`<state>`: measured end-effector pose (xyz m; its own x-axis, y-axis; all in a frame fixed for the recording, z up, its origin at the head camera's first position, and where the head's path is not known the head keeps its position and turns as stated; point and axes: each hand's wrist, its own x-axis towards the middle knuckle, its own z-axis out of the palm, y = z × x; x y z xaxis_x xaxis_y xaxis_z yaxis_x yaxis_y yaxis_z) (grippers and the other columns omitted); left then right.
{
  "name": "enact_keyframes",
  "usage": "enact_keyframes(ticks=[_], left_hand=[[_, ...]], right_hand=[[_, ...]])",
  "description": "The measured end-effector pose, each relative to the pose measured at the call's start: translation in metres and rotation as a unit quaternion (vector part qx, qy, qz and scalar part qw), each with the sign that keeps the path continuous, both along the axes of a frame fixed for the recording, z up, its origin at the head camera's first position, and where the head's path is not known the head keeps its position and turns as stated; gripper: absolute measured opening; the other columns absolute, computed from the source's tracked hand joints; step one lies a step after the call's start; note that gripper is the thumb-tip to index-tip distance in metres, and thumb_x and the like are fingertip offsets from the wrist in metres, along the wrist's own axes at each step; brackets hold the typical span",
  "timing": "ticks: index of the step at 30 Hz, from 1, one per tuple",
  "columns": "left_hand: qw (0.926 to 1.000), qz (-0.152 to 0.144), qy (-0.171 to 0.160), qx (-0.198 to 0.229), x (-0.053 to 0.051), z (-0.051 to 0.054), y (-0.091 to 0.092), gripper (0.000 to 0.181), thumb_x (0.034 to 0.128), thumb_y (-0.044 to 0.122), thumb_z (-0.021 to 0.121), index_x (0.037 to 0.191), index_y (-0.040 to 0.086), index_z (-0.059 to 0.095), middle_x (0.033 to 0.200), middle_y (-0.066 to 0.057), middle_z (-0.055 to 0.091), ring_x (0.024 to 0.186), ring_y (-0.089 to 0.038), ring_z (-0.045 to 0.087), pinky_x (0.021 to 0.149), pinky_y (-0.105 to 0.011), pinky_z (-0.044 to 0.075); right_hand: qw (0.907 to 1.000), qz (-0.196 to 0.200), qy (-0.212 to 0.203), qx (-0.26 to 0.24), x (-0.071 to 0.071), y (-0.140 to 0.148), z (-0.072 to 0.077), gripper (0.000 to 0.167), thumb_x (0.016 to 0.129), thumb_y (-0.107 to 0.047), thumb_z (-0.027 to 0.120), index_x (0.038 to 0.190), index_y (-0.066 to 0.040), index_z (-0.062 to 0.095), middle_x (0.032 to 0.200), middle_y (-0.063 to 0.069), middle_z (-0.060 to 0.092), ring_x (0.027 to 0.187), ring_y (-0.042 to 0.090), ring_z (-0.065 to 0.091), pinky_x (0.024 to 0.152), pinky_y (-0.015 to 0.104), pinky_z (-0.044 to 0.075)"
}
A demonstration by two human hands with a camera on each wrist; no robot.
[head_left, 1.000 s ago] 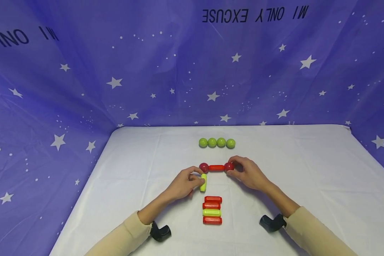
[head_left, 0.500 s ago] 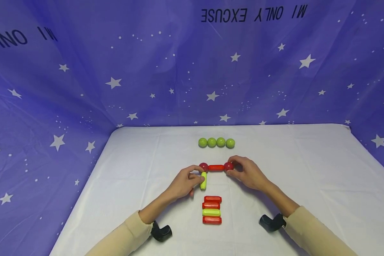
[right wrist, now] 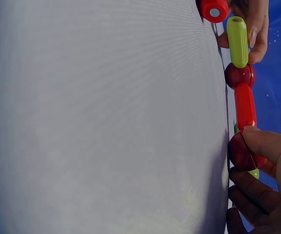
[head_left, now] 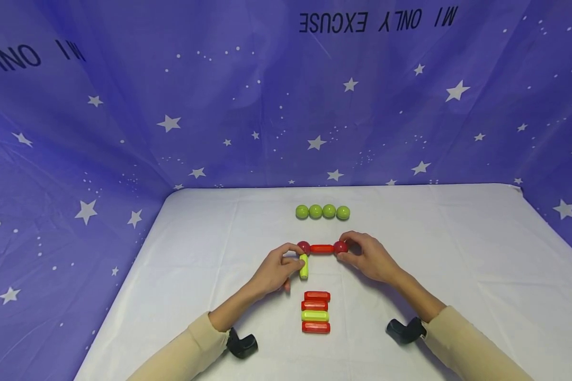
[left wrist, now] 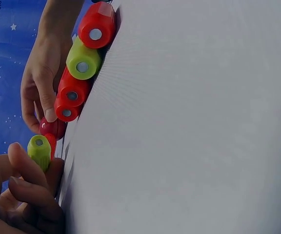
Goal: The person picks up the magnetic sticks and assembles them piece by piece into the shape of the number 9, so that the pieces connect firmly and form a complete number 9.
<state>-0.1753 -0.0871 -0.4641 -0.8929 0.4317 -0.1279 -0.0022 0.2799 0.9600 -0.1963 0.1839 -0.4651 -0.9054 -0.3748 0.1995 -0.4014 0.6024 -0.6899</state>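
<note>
My left hand (head_left: 277, 270) pinches a yellow-green magnetic rod (head_left: 304, 269) between thumb and fingers. In the right wrist view the far end of this yellow-green rod (right wrist: 237, 41) meets the left dark red ball (right wrist: 240, 76). A red magnetic rod (head_left: 322, 248) joins that ball to the right dark red ball (head_left: 340, 247). My right hand (head_left: 369, 257) holds the right ball with thumb and fingertips. The left wrist view shows a round metal disc in the near end of the held yellow-green rod (left wrist: 39, 147).
Several green balls (head_left: 315, 211) stand in a row behind the joined pieces. Nearer my body lies a stack of rods, with red rods (head_left: 316, 327) and one yellow-green rod (head_left: 315, 316) side by side. A white cloth (head_left: 209, 233) covers the table, and a starry blue curtain (head_left: 267, 106) hangs behind.
My left hand has moved the yellow-green rod slightly forward, closing the gap to the left red ball. The right hand has kept its hold on the right ball.
</note>
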Motion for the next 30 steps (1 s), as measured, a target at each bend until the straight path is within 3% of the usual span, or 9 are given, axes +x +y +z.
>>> enact_keyframes(ticks=[5,12,30], left_hand=[[1.0,-0.001,-0.002,0.0,0.0,0.0001,-0.0005,0.024,0.0987,0.018,0.062,0.121,0.009,0.056,0.065,-0.015,0.061,0.037,-0.015,0.047,0.037,-0.023,0.032],[1.0,-0.007,-0.002,0.001,-0.0008,0.0011,-0.0011,0.029,0.098,0.018,0.062,0.124,0.008,0.053,0.086,-0.005,0.07,0.041,-0.015,0.051,0.037,-0.023,0.034],[0.9998,-0.014,0.009,-0.007,-0.0025,0.0,-0.0015,0.031,0.0988,0.021,0.061,0.126,0.009,0.051,0.079,-0.008,0.064,0.042,-0.015,0.048,0.038,-0.024,0.036]], right_hand=[[1.0,0.002,-0.004,-0.001,0.0004,-0.0005,-0.0001,0.026,0.084,-0.011,0.079,0.107,-0.01,0.066,0.093,-0.003,0.065,0.089,0.021,0.057,0.085,0.046,0.044],[1.0,-0.003,-0.008,0.005,0.0,-0.0009,-0.0001,0.027,0.084,-0.011,0.079,0.108,-0.011,0.066,0.094,-0.004,0.065,0.09,0.02,0.057,0.086,0.045,0.045],[0.9998,-0.004,-0.016,0.008,-0.0017,-0.0006,0.0009,0.028,0.083,-0.013,0.08,0.108,-0.011,0.067,0.095,-0.004,0.065,0.091,0.02,0.057,0.087,0.046,0.046]])
